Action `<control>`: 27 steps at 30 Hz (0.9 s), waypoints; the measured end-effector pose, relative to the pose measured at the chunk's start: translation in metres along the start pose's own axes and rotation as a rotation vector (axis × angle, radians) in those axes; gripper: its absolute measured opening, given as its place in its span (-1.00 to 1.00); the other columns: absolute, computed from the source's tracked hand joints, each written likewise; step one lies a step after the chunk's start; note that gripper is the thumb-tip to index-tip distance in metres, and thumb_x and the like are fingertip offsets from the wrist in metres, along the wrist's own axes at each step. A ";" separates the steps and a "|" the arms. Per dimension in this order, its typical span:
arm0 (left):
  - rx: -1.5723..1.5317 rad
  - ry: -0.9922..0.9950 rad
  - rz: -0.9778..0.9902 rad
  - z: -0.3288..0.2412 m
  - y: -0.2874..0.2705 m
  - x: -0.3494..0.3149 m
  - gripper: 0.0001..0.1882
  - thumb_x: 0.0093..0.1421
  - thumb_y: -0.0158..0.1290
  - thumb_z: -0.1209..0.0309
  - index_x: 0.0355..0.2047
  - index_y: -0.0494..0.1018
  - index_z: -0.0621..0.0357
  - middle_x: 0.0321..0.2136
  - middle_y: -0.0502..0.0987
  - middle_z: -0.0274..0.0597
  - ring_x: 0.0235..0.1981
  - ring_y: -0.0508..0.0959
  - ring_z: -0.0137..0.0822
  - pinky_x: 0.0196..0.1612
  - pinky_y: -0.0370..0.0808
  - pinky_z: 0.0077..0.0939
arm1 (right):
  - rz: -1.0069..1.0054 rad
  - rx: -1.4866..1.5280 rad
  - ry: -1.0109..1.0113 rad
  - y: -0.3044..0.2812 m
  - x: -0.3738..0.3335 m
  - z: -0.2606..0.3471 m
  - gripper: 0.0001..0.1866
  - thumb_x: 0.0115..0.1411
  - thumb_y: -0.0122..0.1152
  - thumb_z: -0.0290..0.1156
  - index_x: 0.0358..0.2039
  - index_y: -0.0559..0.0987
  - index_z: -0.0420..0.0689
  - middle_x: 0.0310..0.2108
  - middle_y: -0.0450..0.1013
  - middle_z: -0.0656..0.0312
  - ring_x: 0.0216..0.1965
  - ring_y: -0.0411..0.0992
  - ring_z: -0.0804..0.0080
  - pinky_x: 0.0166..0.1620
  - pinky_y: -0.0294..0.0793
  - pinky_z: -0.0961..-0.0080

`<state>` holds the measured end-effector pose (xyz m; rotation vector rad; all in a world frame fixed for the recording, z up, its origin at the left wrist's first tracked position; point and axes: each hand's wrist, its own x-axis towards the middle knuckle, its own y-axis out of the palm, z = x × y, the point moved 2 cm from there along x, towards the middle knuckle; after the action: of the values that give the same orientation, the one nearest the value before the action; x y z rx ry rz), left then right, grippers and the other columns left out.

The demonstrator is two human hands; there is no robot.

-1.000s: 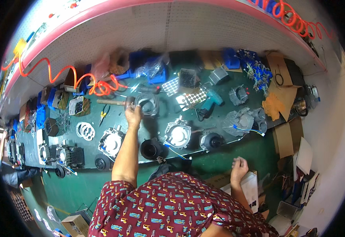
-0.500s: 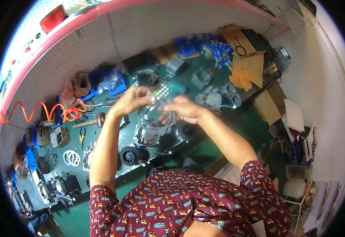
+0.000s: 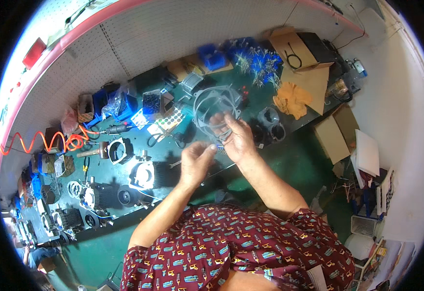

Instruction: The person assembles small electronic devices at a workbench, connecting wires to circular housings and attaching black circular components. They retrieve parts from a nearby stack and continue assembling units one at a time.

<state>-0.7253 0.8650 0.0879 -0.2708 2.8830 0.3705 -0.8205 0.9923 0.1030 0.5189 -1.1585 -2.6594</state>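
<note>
My right hand [image 3: 238, 139] is closed on a grey ring-shaped frame [image 3: 196, 109] with small lugs on its rim. The frame stands raised above the bench, and more than one ring outline shows, so I cannot tell whether it is one part or two. My left hand [image 3: 196, 162] is just below and left of it, thumb and fingers pinched together; what they grip, if anything, is too small to make out. Left of that hand, a motor housing with a pale ring-shaped face [image 3: 144, 175] lies on the bench. Beside it is a black round fan wheel [image 3: 127, 195].
Another ring frame [image 3: 111, 151] lies by a wooden-handled mallet [image 3: 93, 152]. Farther back are a bin of black small parts [image 3: 151, 103], a sheet of round stickers [image 3: 172, 120], blue-ended wires [image 3: 265, 65] and an orange cloth [image 3: 293, 99]. A coiled orange air hose [image 3: 37, 140] hangs at the left.
The view has shifted. My hands have moved apart, the left one lower and away from the ring frame, which my right hand now holds up facing me.
</note>
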 end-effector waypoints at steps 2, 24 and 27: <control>-0.024 0.074 -0.056 0.007 0.031 0.009 -0.81 0.30 0.21 0.37 -0.24 0.53 0.26 -0.41 0.56 -0.36 -0.47 0.47 -0.59 -0.42 0.49 -0.67 | -0.019 -0.027 -0.017 -0.011 0.002 0.012 -0.72 0.30 0.28 -0.36 -0.03 0.52 -0.17 -0.12 0.57 0.10 -0.08 0.56 0.23 0.03 0.54 0.23; -0.281 0.153 -0.210 -0.015 0.118 0.055 -0.89 0.23 0.17 0.52 -0.36 0.43 0.16 -0.48 0.56 -0.28 -0.53 0.52 -0.50 -0.45 0.48 -0.62 | 0.031 -0.315 -0.206 -0.061 0.019 0.080 -0.71 0.25 0.35 -0.27 -0.14 0.51 -0.14 -0.32 0.44 0.40 -0.35 0.37 0.67 -0.28 0.39 0.66; -0.314 0.134 -0.216 -0.011 0.111 0.057 -0.94 0.22 0.13 0.54 -0.37 0.45 0.19 -0.46 0.56 -0.26 -0.51 0.51 -0.48 -0.44 0.52 -0.58 | -0.012 -0.198 -0.041 -0.066 0.021 0.093 -0.67 0.19 0.38 -0.18 -0.18 0.49 -0.08 -0.41 0.48 0.37 -0.48 0.37 0.68 -0.44 0.36 0.68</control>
<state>-0.8057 0.9590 0.1099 -0.6777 2.8740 0.7916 -0.8786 1.0925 0.1075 0.4402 -0.8910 -2.7669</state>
